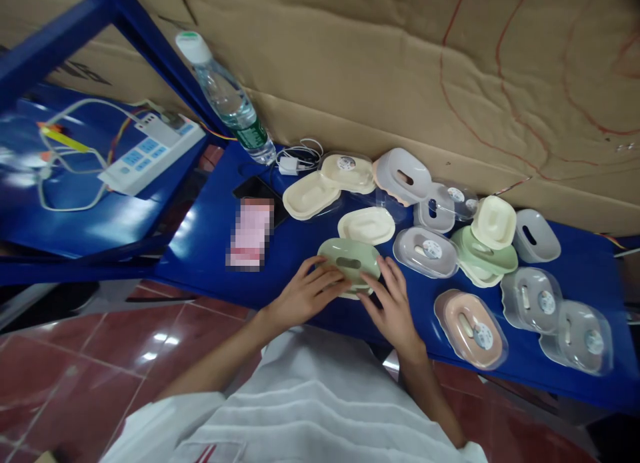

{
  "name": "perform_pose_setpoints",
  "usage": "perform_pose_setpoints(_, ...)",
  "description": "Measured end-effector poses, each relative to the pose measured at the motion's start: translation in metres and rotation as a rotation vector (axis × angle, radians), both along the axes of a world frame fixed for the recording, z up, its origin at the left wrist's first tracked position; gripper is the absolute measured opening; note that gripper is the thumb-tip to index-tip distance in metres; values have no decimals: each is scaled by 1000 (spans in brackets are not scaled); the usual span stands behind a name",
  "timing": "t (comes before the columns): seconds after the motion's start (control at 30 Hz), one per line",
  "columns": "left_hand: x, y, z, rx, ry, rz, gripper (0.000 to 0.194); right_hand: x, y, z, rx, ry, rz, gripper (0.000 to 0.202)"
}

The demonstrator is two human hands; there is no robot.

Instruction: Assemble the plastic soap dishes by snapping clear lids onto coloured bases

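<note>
A light green oval plastic soap dish (369, 255) with a long slot in its middle rests near the front edge of the blue table. My left hand (313, 291) grips its left and front side, fingers lying over the rim. On the right side, the fingers of my right hand (391, 296) are bent against the same dish. A pale layer shows under its front edge, partly hidden by my fingers. Just behind it lies a cream oval tray (367, 226). To the right is a lilac dish (425, 251) under a clear cover with a round sticker.
More dishes stand to the right, among them a peach one (473, 323) and a grey one (577, 336). On the left are a phone (250, 233), a water bottle (230, 103), a charger (289, 165) and a power strip (155, 153). Cardboard (350, 63) rises behind the table.
</note>
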State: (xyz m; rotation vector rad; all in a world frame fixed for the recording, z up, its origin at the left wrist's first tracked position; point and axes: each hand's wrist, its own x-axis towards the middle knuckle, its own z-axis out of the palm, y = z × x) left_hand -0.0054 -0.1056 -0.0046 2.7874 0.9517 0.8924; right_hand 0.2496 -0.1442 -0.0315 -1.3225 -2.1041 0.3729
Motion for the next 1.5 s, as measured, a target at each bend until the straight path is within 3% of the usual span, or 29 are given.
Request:
perform_pose_setpoints(0.13, -4, -8, -3, -33, 27, -25, 25, -1, 0, 5, -33, -62, 59, 39)
perform_pose_setpoints(0.3, -14, -14, -5, -42, 63, 5, 37, 0, -5, 10, 36, -130, 96, 35)
perform_pose_setpoints(0.5, -27, -16, -17, -65, 36, -26, 34, 0, -10, 11, 78, -174, 141, 38)
perform_pose_setpoints(0.93, -24, -24, -26, -94, -27, 16, 40, -5, -14, 3, 89, -171, 178, 48)
perform_pose_setpoints(1.13, -21, -23, -31, -111, 3, -11, 39, -9, -10, 1, 101, -137, 192, 40)
perform_pose_setpoints(1.33, -21, -13, -17, -162, -130, -31, 30, -14, -5, 7, 56, -97, 199, 38)
perform_pose_setpoints(1.5, -3, 40, 11, -142, -78, 36, 21, -15, -4, 11, 55, -77, 225, 37)
